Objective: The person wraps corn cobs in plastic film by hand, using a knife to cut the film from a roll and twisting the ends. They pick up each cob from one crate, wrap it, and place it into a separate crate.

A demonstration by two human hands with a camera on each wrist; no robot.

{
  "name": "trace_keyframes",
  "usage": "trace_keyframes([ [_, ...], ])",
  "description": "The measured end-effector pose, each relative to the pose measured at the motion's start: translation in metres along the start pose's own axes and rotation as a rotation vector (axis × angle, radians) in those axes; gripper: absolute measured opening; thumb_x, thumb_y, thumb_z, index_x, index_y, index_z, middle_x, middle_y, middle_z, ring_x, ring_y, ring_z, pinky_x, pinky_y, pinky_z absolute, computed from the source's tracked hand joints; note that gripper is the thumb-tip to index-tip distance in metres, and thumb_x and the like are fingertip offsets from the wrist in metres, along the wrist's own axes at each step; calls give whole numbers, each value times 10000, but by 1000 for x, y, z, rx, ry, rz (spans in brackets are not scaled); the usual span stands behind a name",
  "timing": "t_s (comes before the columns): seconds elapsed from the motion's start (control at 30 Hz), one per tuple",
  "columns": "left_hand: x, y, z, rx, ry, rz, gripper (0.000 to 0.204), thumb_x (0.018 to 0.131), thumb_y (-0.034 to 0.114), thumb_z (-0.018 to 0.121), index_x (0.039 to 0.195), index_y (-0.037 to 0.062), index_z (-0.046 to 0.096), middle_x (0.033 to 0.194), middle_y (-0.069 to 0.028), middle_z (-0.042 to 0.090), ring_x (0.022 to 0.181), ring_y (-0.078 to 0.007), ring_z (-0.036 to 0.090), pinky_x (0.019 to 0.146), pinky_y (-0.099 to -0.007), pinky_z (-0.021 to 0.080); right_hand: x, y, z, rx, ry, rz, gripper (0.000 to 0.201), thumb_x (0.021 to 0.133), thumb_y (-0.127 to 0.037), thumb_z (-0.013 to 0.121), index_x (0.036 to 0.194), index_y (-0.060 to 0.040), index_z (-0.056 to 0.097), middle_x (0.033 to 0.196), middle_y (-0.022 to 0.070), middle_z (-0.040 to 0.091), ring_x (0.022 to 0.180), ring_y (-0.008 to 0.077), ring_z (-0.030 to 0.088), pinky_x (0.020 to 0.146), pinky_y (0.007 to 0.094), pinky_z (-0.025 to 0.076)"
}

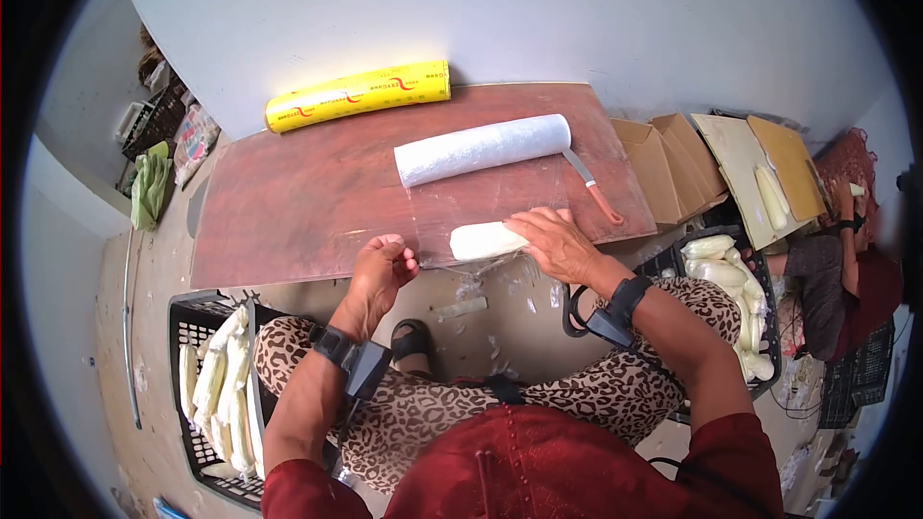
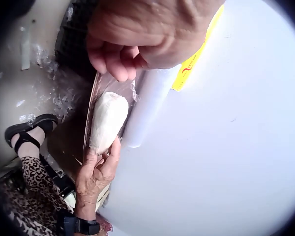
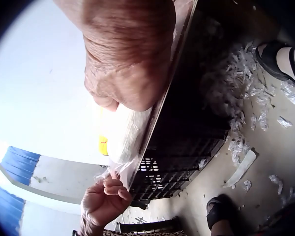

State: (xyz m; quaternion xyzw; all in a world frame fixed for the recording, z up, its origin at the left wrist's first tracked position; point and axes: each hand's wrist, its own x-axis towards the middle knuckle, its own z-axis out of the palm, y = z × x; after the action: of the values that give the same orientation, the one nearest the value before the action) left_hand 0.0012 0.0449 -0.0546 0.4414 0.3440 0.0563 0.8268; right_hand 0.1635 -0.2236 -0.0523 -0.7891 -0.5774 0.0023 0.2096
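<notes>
On the near edge of the reddish-brown table (image 1: 288, 202), a pale, husked-corn-like piece (image 1: 484, 241) lies on its side. The right hand (image 1: 558, 245) grips its right end; the left wrist view shows thumb and fingers of that hand (image 2: 96, 177) around the end of the piece (image 2: 109, 120). To the left of the piece, the left hand (image 1: 375, 279) has curled fingers. In the right wrist view clear film (image 3: 105, 172) runs from the piece to the pinched fingertips of the left hand (image 3: 103, 204). Behind lies a roll of clear film (image 1: 481, 151), its sheet drawn towards the piece.
A knife (image 1: 588, 181) with a reddish handle lies right of the roll. A yellow roll (image 1: 358, 96) rests by the wall. Crates of pale pieces stand left (image 1: 178, 327) and right (image 1: 766, 327). Cardboard boxes (image 1: 663, 168) and another person (image 1: 851, 279) are at the right.
</notes>
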Motion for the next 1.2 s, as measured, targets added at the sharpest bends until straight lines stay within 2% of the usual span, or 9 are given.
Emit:
trace_keyframes([
  [0.1, 1, -1, 9, 172, 104, 260, 99, 946, 151, 567, 893, 87, 513, 723, -17, 556, 634, -118, 542, 652, -308, 507, 3, 0, -4, 5, -18, 9, 495, 835, -66, 600, 1319, -111, 503, 1312, 70, 529, 1186, 247, 474, 940, 413, 344],
  [0.13, 2, -4, 13, 209, 36, 436, 200, 928, 248, 612, 915, 58, 548, 773, -64, 600, 653, -139, 554, 623, -274, 476, 4, 0, -4, 4, -22, 10, 496, 835, -68, 600, 1320, -112, 502, 1308, 71, 533, 1184, 248, 475, 940, 411, 345],
  [0.33, -33, -6, 39, 1234, -321, 1030, 619, 747, 543, 712, 1038, 9, 598, 1097, -188, 536, 1031, -319, 504, 894, -442, 411, 5, -1, -7, -7, -37, 21, 482, 844, -77, 590, 1317, -111, 504, 1297, 70, 542, 1184, 249, 480, 941, 407, 349],
  [0.43, -40, -10, 45, 1453, -287, 1163, 507, 735, 443, 746, 1003, 30, 621, 1191, -203, 489, 1106, -372, 445, 956, -473, 360, 5, -1, -7, -20, -40, 16, 476, 847, -83, 590, 1315, -110, 506, 1296, 67, 543, 1181, 248, 482, 941, 407, 348],
  [0.63, -21, -18, 45, 1396, -167, 1192, 200, 751, 160, 750, 831, 16, 637, 1280, -222, 484, 1177, -406, 454, 958, -494, 378, 6, 2, -7, -20, -56, 7, 472, 856, -96, 588, 1321, -110, 507, 1294, 68, 545, 1180, 248, 483, 946, 408, 345],
  [0.73, -7, -20, 43, 1114, -226, 994, 156, 779, 110, 716, 777, -6, 613, 1236, -212, 547, 1092, -375, 551, 895, -442, 448, 7, 4, -7, -8, -67, 14, 469, 859, -99, 585, 1321, -112, 510, 1295, 70, 545, 1175, 251, 484, 948, 408, 346],
  [0.83, 2, -18, 44, 901, -317, 787, 128, 803, 69, 677, 764, -17, 590, 1116, -192, 621, 927, -329, 628, 791, -372, 498, 8, 4, -7, 2, -63, 24, 452, 863, -98, 578, 1311, -114, 520, 1287, 73, 551, 1168, 255, 489, 946, 414, 352],
  [0.93, 9, -17, 43, 900, -321, 794, 146, 833, 66, 651, 754, -11, 555, 1083, -145, 645, 864, -174, 601, 723, -314, 488, 8, 7, -6, 43, -56, 59, 400, 876, -98, 559, 1276, -111, 547, 1252, 77, 575, 1150, 261, 510, 943, 422, 360],
  [1.2, 14, -16, 45, 903, -236, 721, 154, 818, 78, 659, 733, -15, 570, 1004, -146, 666, 833, -154, 608, 704, -306, 494, 15, 26, -15, 377, 102, 347, 224, 939, -181, 532, 1065, -31, 640, 961, 121, 699, 909, 271, 669, 789, 366, 504],
])
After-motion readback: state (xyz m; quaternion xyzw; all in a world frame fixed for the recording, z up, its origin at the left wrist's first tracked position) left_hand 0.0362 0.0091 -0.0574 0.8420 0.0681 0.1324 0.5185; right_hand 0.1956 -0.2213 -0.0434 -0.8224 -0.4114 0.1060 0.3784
